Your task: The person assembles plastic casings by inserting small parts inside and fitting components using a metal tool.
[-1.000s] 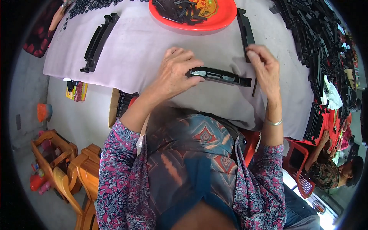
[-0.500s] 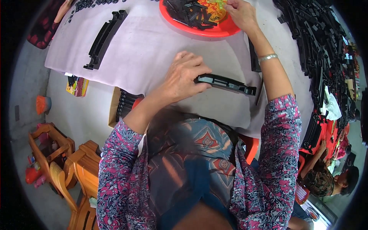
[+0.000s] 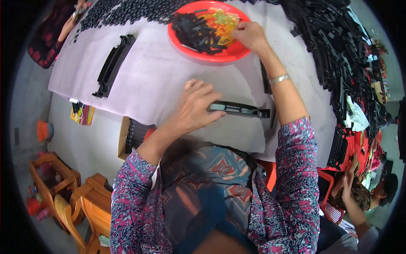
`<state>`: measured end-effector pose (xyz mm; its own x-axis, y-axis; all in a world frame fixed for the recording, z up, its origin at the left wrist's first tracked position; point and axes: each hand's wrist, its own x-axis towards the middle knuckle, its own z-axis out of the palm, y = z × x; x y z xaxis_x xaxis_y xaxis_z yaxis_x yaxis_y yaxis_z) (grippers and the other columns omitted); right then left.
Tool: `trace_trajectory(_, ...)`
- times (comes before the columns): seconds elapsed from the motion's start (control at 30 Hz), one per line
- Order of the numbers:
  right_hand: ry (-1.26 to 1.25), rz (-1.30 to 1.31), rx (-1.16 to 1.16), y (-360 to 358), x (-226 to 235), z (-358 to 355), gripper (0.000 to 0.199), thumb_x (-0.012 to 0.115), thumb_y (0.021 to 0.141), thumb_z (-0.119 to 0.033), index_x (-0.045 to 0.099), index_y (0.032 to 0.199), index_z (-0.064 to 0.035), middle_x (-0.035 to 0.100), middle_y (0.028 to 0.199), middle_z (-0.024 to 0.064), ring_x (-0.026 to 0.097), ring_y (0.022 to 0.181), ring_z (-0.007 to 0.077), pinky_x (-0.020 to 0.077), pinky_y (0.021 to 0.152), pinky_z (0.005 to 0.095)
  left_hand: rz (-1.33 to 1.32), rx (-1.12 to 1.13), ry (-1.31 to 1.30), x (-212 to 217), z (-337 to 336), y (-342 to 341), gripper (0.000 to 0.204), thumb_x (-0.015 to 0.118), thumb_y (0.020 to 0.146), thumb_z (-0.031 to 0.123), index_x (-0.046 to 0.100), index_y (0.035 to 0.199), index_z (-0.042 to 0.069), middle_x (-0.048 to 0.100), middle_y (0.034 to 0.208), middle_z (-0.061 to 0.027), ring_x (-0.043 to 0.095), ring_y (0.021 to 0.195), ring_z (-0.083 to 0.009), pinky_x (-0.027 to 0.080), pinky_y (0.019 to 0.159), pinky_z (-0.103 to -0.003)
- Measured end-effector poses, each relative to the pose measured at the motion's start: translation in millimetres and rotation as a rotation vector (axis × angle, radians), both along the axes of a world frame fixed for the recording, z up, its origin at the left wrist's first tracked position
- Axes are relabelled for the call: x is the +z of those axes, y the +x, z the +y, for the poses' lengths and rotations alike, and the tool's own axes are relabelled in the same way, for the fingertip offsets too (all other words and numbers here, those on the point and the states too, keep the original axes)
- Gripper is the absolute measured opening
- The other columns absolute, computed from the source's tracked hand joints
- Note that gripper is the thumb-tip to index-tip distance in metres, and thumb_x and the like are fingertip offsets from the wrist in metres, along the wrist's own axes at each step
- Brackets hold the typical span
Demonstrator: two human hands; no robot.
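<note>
My left hand (image 3: 195, 106) grips one end of a long, narrow black plastic part (image 3: 241, 109), which points to the right just above the cloth. My right hand (image 3: 252, 37) reaches over the right side of a round red plate (image 3: 203, 57), thumb and fingertips pinched together. Whatever lies between those fingertips is too small to make out. Small black plastic strips (image 3: 195, 34) are heaped on the plate's left half. Small clear yellow-green pieces (image 3: 225, 17) lie at its far right, beyond my right fingertips.
Another long black part (image 3: 113, 65) lies at the left on the pale tablecloth (image 3: 160, 63). Several small dark round pieces (image 3: 127, 12) spread across the far side. Many black parts (image 3: 334, 55) pile up at the right. A wooden chair (image 3: 91, 203) stands lower left; other people sit nearby.
The whole view has shifted, so the table sits lower in the picture. My right hand has drawn slightly back from the yellow-green pieces. My left hand keeps its hold on the black part.
</note>
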<state>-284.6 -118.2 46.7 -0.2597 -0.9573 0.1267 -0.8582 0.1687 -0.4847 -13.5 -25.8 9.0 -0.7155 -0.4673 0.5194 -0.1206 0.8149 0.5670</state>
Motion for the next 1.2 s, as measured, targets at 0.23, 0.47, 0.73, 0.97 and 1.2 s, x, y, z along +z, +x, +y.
trace_trajectory(0.23, 0.14, -0.785, 0.104, 21.8, 46.0, 143.3, 0.017, 0.057, 0.081, -0.008, 0.067, 0.094, -0.0026, 0.057, 0.076, -0.0042, 0.048, 0.065, 0.0044, 0.0419, 0.06, 0.0217, -0.145, 0.109, -0.021, 12.8, 9.4, 15.2, 0.033, 0.082, 0.067, 0.025, 0.069, 0.09, 0.006, 0.055, 0.083, -0.0085, 0.054, 0.087, -0.0292, 0.039, 0.083, -0.042)
trace_trajectory(0.47, 0.189, -0.972, 0.194, 30.9, 27.6, 213.2, 0.014, 0.058, 0.079, 0.001, 0.065, 0.09, -0.0007, 0.054, 0.076, -0.0051, 0.044, 0.071, 0.0021, 0.0375, 0.063, 0.0205, -0.159, 0.133, 0.018, 20.0, 21.9, 33.8, 0.03, 0.08, 0.067, 0.016, 0.068, 0.089, -0.001, 0.054, 0.077, -0.0122, 0.054, 0.077, -0.0326, 0.045, 0.069, -0.042)
trace_trajectory(0.73, 0.062, -0.684, 0.316, 60.2, -3.9, 177.9, 0.01, 0.066, 0.078, -0.007, 0.062, 0.085, 0.0005, 0.053, 0.065, 0.0002, 0.046, 0.063, 0.0067, 0.0408, 0.056, 0.028, -0.258, 0.259, 0.104, 23.2, 46.1, 49.6, 0.054, 0.079, 0.071, 0.015, 0.06, 0.119, -0.003, 0.064, 0.096, -0.0201, 0.061, 0.091, -0.0381, 0.05, 0.078, -0.045)
trace_trajectory(0.97, 0.024, -0.805, 0.28, 75.3, -21.7, 149.4, 0.01, 0.061, 0.083, -0.003, 0.064, 0.092, -0.0009, 0.058, 0.077, -0.005, 0.052, 0.074, 0.0023, 0.0452, 0.067, 0.0229, -0.125, 0.128, 0.147, 26.3, 64.0, 31.2, 0.085, 0.086, 0.066, 0.025, 0.046, 0.136, -0.002, 0.061, 0.106, -0.019, 0.061, 0.095, -0.0403, 0.05, 0.081, -0.048)
trace_trajectory(1.2, -0.029, -0.787, 0.168, 62.7, -17.7, 157.7, 0.007, 0.063, 0.08, -0.003, 0.063, 0.087, -0.0023, 0.052, 0.072, -0.0082, 0.045, 0.067, 0.0012, 0.0386, 0.058, 0.0206, -0.226, -0.124, 0.079, 36.0, 64.3, 16.3, 0.07, 0.083, 0.069, 0.019, 0.055, 0.13, 0.002, 0.058, 0.104, -0.0164, 0.06, 0.093, -0.0377, 0.05, 0.079, -0.043)
